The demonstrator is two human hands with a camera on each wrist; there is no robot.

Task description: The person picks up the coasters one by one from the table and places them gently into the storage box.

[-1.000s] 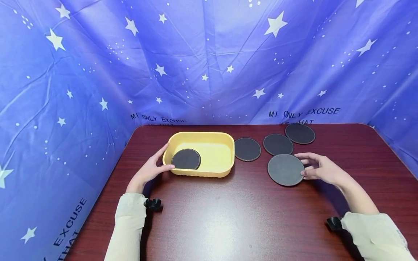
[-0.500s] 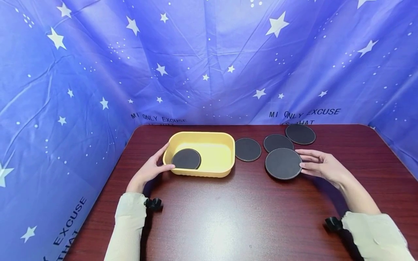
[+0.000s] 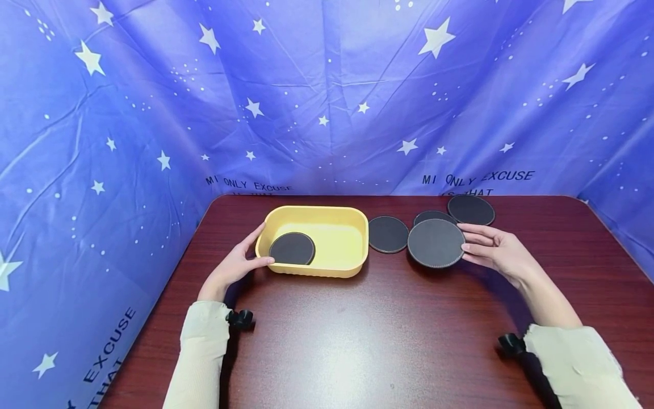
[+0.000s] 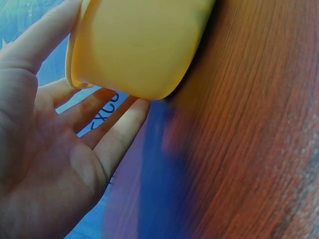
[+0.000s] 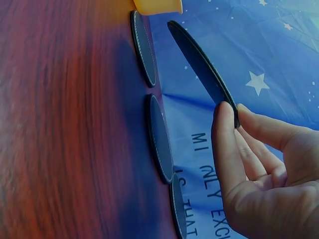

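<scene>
My left hand (image 3: 236, 264) holds the left end of a yellow plastic basin (image 3: 361, 250), thumb at the near rim and fingers around the far corner. Inside the basin lies one round black coaster (image 3: 292, 249), toward its left side. My right hand (image 3: 503, 254) pinches a second black coaster (image 3: 436, 243) by its right edge. The right wrist view shows this held coaster (image 5: 202, 64) raised off the table and tilted, its edge between thumb and fingers. In the head view it partly covers another coaster (image 3: 428, 216) lying behind it.
Right beside the basin a coaster (image 3: 388, 234) lies flat on the dark red wooden table (image 3: 317, 329). One more coaster (image 3: 471, 209) lies at the table's back edge. A blue star-printed cloth (image 3: 327, 91) hangs behind and along the left side.
My right hand has lifted the coaster and moved it away from me and slightly left, over the coaster behind. The left hand and basin have stayed in place.
</scene>
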